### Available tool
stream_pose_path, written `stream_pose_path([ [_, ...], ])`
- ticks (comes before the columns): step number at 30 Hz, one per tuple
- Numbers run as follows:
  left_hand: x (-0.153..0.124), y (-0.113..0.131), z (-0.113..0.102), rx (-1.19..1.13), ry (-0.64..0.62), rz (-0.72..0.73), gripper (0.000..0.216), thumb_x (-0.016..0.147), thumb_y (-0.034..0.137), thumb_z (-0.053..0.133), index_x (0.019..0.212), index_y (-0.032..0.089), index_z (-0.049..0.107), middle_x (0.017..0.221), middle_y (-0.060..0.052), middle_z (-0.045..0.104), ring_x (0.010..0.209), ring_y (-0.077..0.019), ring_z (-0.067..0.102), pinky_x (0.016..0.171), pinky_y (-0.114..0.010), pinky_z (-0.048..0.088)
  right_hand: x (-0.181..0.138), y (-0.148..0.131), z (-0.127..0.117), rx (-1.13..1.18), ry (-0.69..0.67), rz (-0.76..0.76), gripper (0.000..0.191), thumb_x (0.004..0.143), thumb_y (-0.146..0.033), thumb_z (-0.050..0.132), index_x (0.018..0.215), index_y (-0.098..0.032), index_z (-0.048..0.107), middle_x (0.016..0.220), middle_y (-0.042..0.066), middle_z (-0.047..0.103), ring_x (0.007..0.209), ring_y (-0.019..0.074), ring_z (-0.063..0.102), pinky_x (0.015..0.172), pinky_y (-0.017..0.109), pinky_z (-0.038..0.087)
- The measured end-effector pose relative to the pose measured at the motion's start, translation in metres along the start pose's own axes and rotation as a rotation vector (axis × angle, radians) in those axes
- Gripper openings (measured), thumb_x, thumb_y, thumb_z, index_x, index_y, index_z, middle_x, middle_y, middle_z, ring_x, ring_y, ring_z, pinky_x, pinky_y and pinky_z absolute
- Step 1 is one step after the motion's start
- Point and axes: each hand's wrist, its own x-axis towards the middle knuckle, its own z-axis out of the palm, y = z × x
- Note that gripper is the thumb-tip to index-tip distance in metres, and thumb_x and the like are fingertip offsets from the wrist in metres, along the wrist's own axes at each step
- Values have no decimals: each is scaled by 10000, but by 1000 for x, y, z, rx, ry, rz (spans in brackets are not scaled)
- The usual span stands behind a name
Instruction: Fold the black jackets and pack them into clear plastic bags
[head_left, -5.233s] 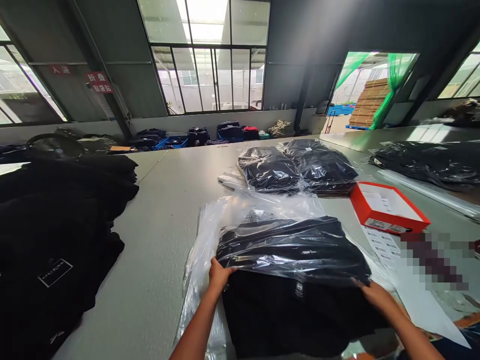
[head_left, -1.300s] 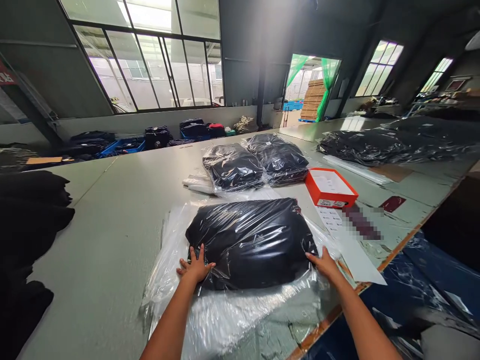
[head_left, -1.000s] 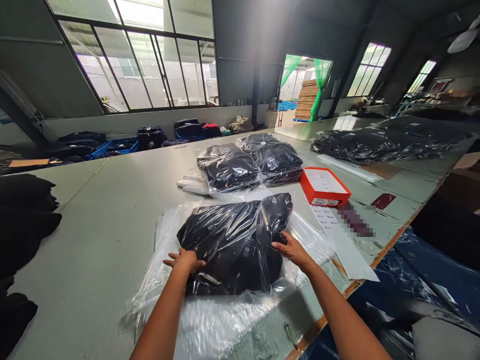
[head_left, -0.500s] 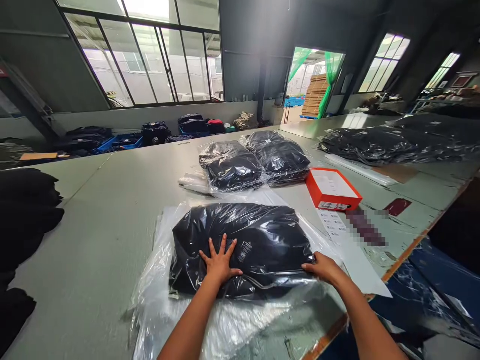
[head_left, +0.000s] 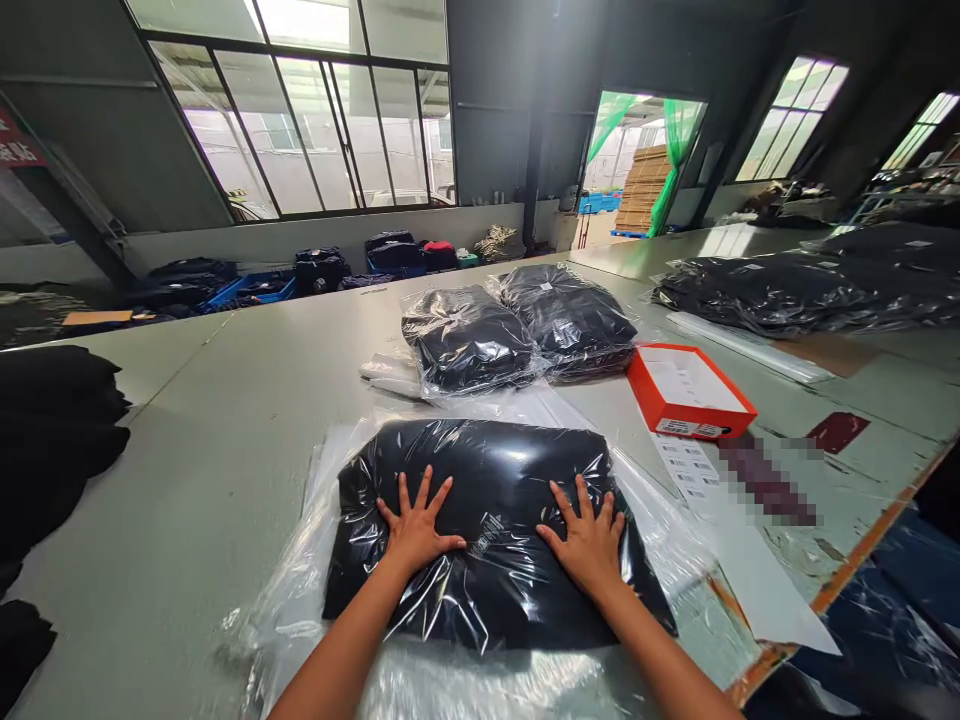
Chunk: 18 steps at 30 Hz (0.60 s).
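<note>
Head view, as I read it from afar: the bagged black garment (head_left: 495,465) lies flat directly beneath the fingers (head_left: 424,488), on a loose stack of clear bags (head_left: 289,590) at the near part of the surface (head_left: 217,445). Neither hand is nearer, for both touch the film: I see the left hand (head_left: 415,535) on the left half and the right hand (head_left: 590,545) on the right half, palms down, fingers spread wide and gripping nothing.

The long axis runs from left to right, across my two forearms; the short axis runs away from me. The near right corner reaches outward beyond the far one. A printed mark (head_left: 486,535) sits between the thumbs, closer to the left, set aslant and rising rightward. Which end holds the bag's mouth I cannot tell. Beyond the far edge, well apart from the fingers, stands an orange-red box (head_left: 651,396).
</note>
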Motion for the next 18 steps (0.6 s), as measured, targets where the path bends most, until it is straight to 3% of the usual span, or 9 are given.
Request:
stream_pose_path([
  [3, 10, -17, 11, 3, 54, -36, 968, 611, 701, 595, 1400, 470, 83, 1525, 87, -123, 1312, -412, -265, 944, -756, -13, 1, -16, 14, -27, 69, 1, 694, 768, -677, 416, 1400, -438, 258, 1545, -2, 51, 1334, 484, 56, 1002, 675, 67],
  [6, 19, -8, 6, -29, 40, -61, 969, 611, 703, 594, 1404, 468, 90, 1525, 86, -123, 1314, -429, -248, 936, -762, -9, 22, -19, 17, -31, 53, -14, 689, 778, -668, 411, 1405, -432, 248, 1545, -6, 42, 1334, 476, 67, 1007, 662, 82],
  [10, 11, 28, 7, -122, 27, -125, 975, 617, 708, 576, 1414, 456, 74, 1521, 73, -154, 1303, -461, -241, 913, -779, -16, 52, 15, 18, -19, -6, -64, 668, 779, -665, 407, 1395, -449, 262, 1543, -34, 61, 1333, 455, 115, 997, 658, 156],
  [13, -3, 50, 6, -238, -138, -53, 1018, 561, 724, 597, 1402, 485, 75, 1525, 68, -143, 1304, -500, -186, 864, -814, 25, 56, 52, 16, 5, -8, -88, 657, 774, -644, 425, 1385, -438, 300, 1540, -44, 77, 1328, 450, 142, 976, 653, 230],
  [16, -8, 55, -15, -251, -235, 17, 808, 610, 637, 617, 1350, 464, 344, 1539, 15, 111, 1330, -506, 76, 900, -792, 72, 58, 69, 1, 47, -140, -83, 639, 753, -624, 467, 1357, -450, 352, 1528, -42, 144, 1313, 454, 189, 948, 648, 287],
  [18, -1, 52, -36, -180, -101, -6, 569, 727, 557, 541, 1270, 390, 508, 1480, -32, 304, 1324, -441, 211, 983, -725, 56, 65, 62, -15, 59, -233, -44, 596, 766, -608, 455, 1335, -442, 398, 1519, -18, 180, 1307, 467, 196, 926, 668, 290],
])
